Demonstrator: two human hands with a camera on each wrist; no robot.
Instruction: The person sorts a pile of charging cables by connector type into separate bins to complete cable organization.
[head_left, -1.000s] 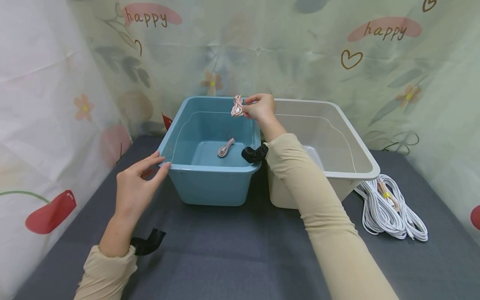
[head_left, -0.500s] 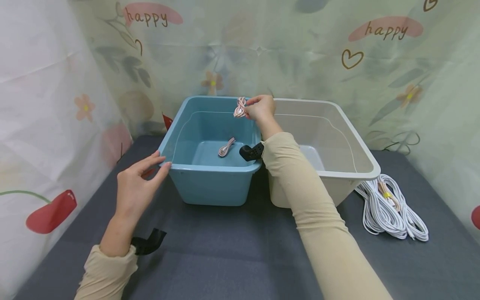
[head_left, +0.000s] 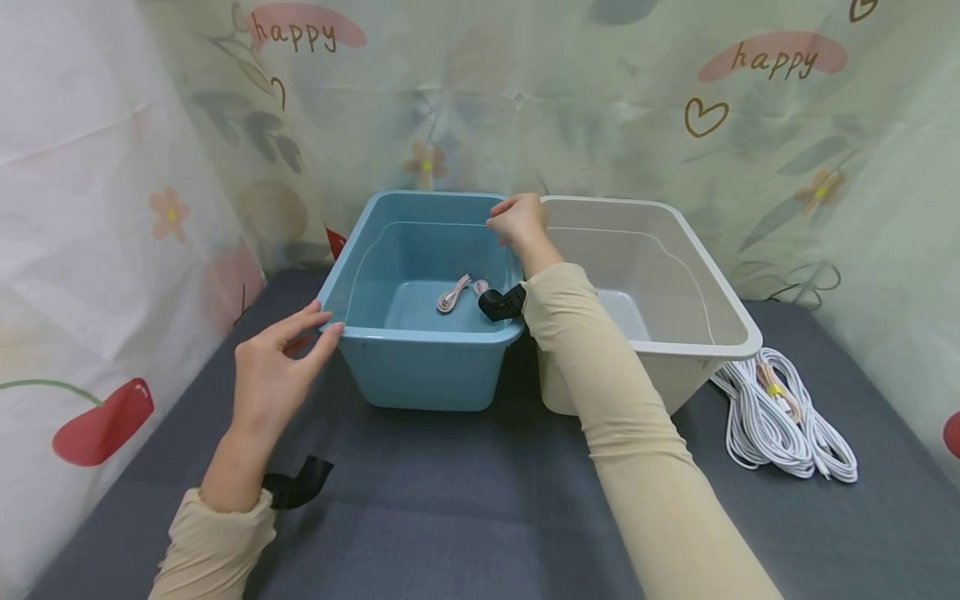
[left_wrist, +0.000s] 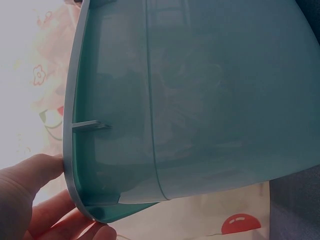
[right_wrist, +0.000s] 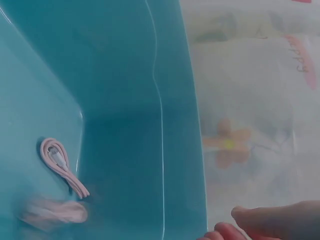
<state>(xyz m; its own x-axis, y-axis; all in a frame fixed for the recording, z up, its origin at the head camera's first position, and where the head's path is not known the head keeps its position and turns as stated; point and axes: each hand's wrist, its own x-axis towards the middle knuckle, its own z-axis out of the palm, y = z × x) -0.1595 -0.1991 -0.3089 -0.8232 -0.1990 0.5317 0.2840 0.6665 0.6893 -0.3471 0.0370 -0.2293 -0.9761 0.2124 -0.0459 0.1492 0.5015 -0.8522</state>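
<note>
My left hand holds the front left corner of a blue plastic bin, its thumb and fingers on the rim. The left wrist view shows the thumb against that rim. Above the bin's back right side, my right hand is extended with nothing between its fingers. Inside lies one bundled pinkish cable. A second pinkish cable is blurred beside it in the right wrist view, and the black wrist mount partly covers it in the head view.
To the right of the blue bin stands a beige bin, partly behind my right forearm. Coiled white cables with a yellow tie lie on the dark tablecloth at the right. A printed curtain hangs behind.
My right hand has let go of the second pinkish cable, which has dropped down into the blue bin. The right hand had shifted slightly right before that. The left hand stays on the rim.
</note>
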